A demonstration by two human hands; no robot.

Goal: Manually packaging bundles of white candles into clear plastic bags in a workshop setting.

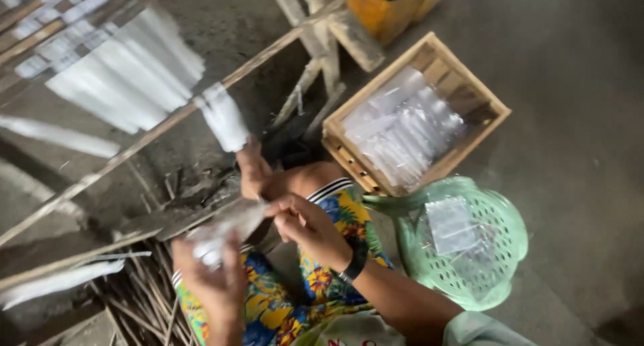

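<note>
Motion blur smears the clear plastic bag (225, 228), and its edges are hard to trace. The left hand (211, 279) clasps the bag's lower end; the right hand (308, 228) pinches its upper corner at three o'clock. A wooden crate (493, 108) of bags sits at one o'clock.

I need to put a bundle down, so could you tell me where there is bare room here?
Bare concrete floor lies right of the wooden crate and the green stool. Left is crowded: sticks, bamboo poles and hanging white strips. Crate and stool hold clear bags.
</note>
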